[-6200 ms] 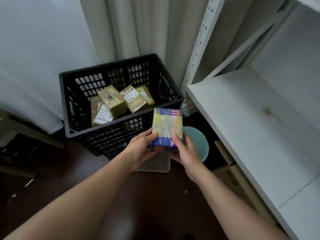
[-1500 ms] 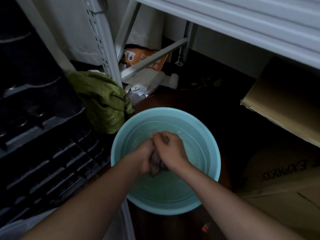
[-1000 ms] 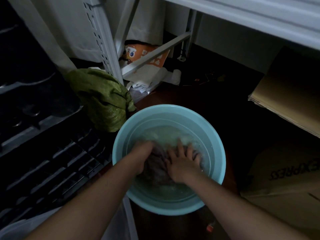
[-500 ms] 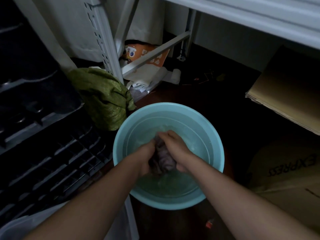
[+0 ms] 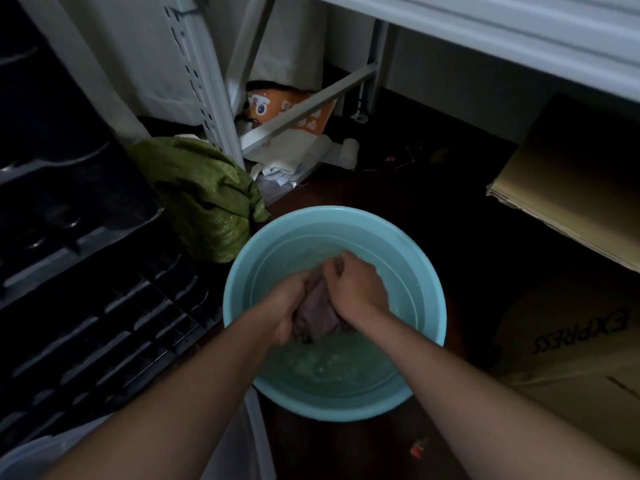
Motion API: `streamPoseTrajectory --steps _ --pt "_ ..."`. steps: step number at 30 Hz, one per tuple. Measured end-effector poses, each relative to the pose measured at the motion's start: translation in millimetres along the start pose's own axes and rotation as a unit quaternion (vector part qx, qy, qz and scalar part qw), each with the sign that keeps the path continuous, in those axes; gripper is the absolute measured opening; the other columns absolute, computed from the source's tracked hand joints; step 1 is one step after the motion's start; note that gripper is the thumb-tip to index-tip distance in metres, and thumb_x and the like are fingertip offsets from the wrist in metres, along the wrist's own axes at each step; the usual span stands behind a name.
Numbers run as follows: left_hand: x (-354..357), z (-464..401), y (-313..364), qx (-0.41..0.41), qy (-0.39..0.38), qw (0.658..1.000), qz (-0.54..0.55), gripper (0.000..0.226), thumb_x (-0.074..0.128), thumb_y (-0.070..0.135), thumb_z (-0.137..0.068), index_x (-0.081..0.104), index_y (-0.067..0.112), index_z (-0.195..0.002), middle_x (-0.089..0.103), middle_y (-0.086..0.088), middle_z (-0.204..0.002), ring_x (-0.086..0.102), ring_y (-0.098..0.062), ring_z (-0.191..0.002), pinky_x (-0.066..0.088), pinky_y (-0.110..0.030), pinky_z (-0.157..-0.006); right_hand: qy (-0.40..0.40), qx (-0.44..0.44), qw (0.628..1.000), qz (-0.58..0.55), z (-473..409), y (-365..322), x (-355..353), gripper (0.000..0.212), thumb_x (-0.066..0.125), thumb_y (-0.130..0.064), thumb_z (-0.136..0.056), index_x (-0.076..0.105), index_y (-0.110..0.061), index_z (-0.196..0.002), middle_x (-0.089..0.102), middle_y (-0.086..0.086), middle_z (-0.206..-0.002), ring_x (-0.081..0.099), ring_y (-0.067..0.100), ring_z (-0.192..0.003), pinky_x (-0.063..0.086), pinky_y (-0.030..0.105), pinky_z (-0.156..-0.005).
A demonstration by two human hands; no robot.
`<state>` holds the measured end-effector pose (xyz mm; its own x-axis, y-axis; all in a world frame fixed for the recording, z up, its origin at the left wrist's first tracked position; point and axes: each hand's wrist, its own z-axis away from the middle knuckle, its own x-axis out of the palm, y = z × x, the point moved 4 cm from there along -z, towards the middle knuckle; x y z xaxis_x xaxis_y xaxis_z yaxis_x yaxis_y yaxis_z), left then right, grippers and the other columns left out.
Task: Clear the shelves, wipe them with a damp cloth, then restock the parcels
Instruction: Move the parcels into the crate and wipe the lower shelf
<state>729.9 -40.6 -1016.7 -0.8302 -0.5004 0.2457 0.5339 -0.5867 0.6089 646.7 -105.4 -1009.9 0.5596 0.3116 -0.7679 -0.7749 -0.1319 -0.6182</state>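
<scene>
Purplish cloth [image 5: 317, 308] bunched over teal basin [image 5: 424, 271], left hand [image 5: 289, 304] and right hand [image 5: 356, 289] both clenched around it. Step: dampening. Next: wring firmly, carry to shelf [image 5: 485, 36] above basin.

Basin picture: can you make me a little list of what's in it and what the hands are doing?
basin: light blue, on the dark floor, water inside
cloth: purplish, bunched up over the water
left hand: grips the cloth
right hand: grips the cloth from the other side
green bundle: beside the basin, by the shelf post
crate: black, to the left
boxes: cardboard, on the right
</scene>
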Motion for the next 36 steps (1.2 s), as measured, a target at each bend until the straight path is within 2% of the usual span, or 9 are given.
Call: streamPoseTrajectory --steps 5,7,10,15,18,22,29,32,36 --pt "-20 -16 -6 0.004 0.110 0.993 -0.033 0.035 0.038 0.026 -0.096 0.067 0.008 -0.101 0.069 -0.021 -0.097 0.067 -0.032 -0.086 0.055 -0.032 -0.066 -0.098 0.000 0.968 0.229 7 24 18 0.046 0.028 -0.047 -0.102 0.026 -0.033 -0.146 0.002 0.012 -0.157 0.005 0.043 -0.141 0.019 0.063 -0.110" --pt "-41 -67 -24 0.017 0.133 0.989 -0.065 0.043 0.045 0.039 -0.083 0.069 0.013 -0.107 0.071 -0.019 -0.102 0.069 -0.036 -0.092 0.058 -0.045 -0.075 -0.192 -0.005 0.944 0.269 14 34 39 0.058 0.021 -0.055 -0.101 -0.002 -0.040 -0.153 -0.028 0.001 -0.159 -0.027 0.041 -0.142 -0.005 0.070 -0.110" --pt "-68 -131 -47 0.008 0.171 0.975 -0.143 0.070 0.056 0.058 -0.057 0.065 0.023 -0.117 0.062 -0.014 -0.124 0.062 -0.042 -0.106 0.050 -0.060 -0.088 -0.275 -0.026 0.912 0.302 7 46 47 0.071 0.027 -0.060 -0.099 -0.020 -0.041 -0.149 -0.039 0.000 -0.153 -0.034 0.038 -0.140 -0.013 0.065 -0.112" --pt "-30 -46 -9 0.048 0.161 0.971 -0.171 0.069 0.049 0.043 -0.071 0.058 0.005 -0.127 0.049 -0.017 -0.139 0.046 -0.037 -0.128 0.040 -0.050 -0.105 -0.153 -0.033 0.942 0.296 -1 41 30 0.059 0.043 -0.050 -0.097 0.014 -0.046 -0.149 -0.003 0.004 -0.160 0.008 0.040 -0.143 0.025 0.054 -0.111" --pt "-16 -28 -13 0.021 0.128 0.988 -0.080 0.026 0.049 0.024 -0.094 0.065 0.007 -0.106 0.064 -0.012 -0.111 0.063 -0.028 -0.094 0.048 -0.033 -0.080 -0.134 0.003 0.991 0.028 4 30 36 0.031 0.055 -0.027 -0.093 0.053 -0.024 -0.124 0.044 0.009 -0.124 0.049 0.034 -0.116 0.044 0.041 -0.100" --pt "-11 -19 -14 -0.049 0.042 0.998 0.003 0.035 0.044 0.035 -0.094 0.068 0.014 -0.109 0.069 -0.016 -0.105 0.065 -0.025 -0.090 0.052 -0.033 -0.068 -0.167 0.075 0.926 -0.331 6 2 33 0.012 0.071 -0.036 -0.078 0.066 -0.025 -0.079 0.069 -0.006 -0.078 0.067 0.017 -0.086 0.055 0.037 -0.084" --pt "-5 -8 -2 0.016 0.008 0.999 0.032 0.027 0.036 0.025 -0.095 0.047 0.012 -0.075 0.046 -0.015 -0.052 0.051 -0.019 -0.032 0.039 -0.014 -0.033 -0.038 -0.075 0.961 -0.262 20 -32 7 0.024 0.065 -0.018 -0.085 0.053 -0.013 -0.064 0.056 -0.002 -0.055 0.050 0.001 -0.052 0.039 0.016 -0.051" --pt "0 -10 0 0.003 0.014 0.999 0.028 0.027 0.038 0.028 -0.098 0.055 0.012 -0.085 0.051 -0.014 -0.061 0.054 -0.026 -0.052 0.043 -0.023 -0.044 -0.009 -0.074 0.977 -0.200 17 -24 3 0.032 0.052 -0.025 -0.094 0.050 -0.018 -0.063 0.060 -0.001 -0.063 0.057 0.009 -0.063 0.040 0.026 -0.059" --pt "-7 -17 7 -0.019 0.060 0.997 -0.038 0.038 0.034 0.024 -0.101 0.063 -0.001 -0.097 0.069 -0.016 -0.072 0.061 -0.029 -0.079 0.050 -0.030 -0.065 -0.026 -0.030 0.999 -0.034 9 -3 7 0.044 0.029 -0.037 -0.102 0.065 -0.011 -0.096 0.066 0.018 -0.108 0.061 0.034 -0.100 0.048 0.039 -0.086"
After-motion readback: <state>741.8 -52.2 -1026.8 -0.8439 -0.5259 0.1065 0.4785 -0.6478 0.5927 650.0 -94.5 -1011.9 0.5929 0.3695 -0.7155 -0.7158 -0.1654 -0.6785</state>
